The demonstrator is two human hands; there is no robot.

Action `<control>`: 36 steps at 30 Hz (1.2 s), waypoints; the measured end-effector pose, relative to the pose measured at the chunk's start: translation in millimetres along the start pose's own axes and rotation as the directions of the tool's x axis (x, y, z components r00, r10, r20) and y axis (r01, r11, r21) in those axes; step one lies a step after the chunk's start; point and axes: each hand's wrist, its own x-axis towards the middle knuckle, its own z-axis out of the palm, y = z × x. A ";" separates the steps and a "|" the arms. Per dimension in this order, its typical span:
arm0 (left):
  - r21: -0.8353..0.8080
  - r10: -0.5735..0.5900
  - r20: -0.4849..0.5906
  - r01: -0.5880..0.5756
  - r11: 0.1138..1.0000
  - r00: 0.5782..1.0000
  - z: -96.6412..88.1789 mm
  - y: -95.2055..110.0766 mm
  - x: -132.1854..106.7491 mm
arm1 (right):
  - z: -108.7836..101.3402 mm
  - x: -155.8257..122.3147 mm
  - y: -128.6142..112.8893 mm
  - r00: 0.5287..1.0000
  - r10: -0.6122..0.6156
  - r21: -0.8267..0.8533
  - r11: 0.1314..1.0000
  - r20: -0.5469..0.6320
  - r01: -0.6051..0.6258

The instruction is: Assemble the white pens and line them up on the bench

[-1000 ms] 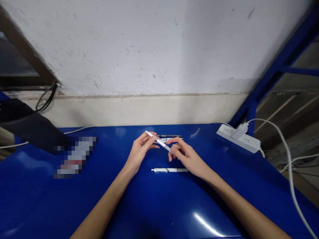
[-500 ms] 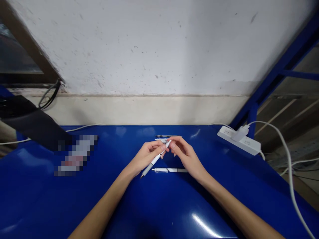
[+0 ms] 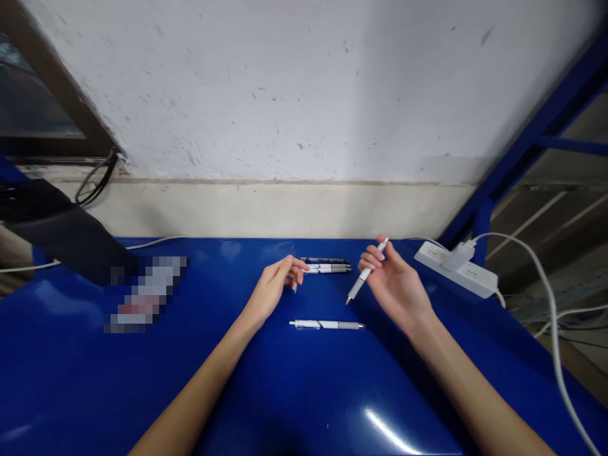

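Near the middle of the blue counter's [image 3: 266, 396] far edge, a row of white pens with grey grips [image 3: 329, 268] lies parallel to that edge, a dark pen [image 3: 325, 260] just behind. The left hand [image 3: 278, 285] is at the row's left end, fingers loosely curled with no pen seen in its grasp; I cannot tell whether a fingertip touches the row. Toward the far right corner, the right hand [image 3: 399, 286] pinches a white click pen [image 3: 361, 278] above the counter, its tip slanting down toward the near edge. Closer to the near edge than the row, a lone white pen [image 3: 327, 325] lies clip end left, tip right. The work looks partway: several pens rest together, one lies apart, and the held one is not yet set down.
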 end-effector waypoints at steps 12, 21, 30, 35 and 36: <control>-0.008 -0.014 -0.008 0.014 1.000 1.000 -0.2 1.8 1.3 | 2.2 -4.0 -8.7 0.999 -0.034 -0.065 0.997 0.036 0.036; 0.009 -0.018 -0.008 0.018 1.000 1.000 -1.2 -0.3 1.4 | 0.4 -6.3 -11.7 0.996 -0.079 -0.118 0.990 0.029 0.081; 0.012 -0.029 -0.006 0.029 1.000 1.000 -0.7 0.8 1.0 | 1.4 -7.8 -11.6 0.994 -0.084 -0.103 0.991 0.063 0.090; 0.005 -0.031 -0.005 0.031 1.000 1.000 -0.7 0.4 1.0 | 1.6 -7.2 -12.1 0.996 -0.057 -0.035 0.998 0.074 0.059; 0.004 -0.031 -0.003 0.031 1.000 1.000 -0.8 0.2 1.1 | 1.6 -7.2 -12.2 0.995 -0.061 -0.047 0.997 0.076 0.065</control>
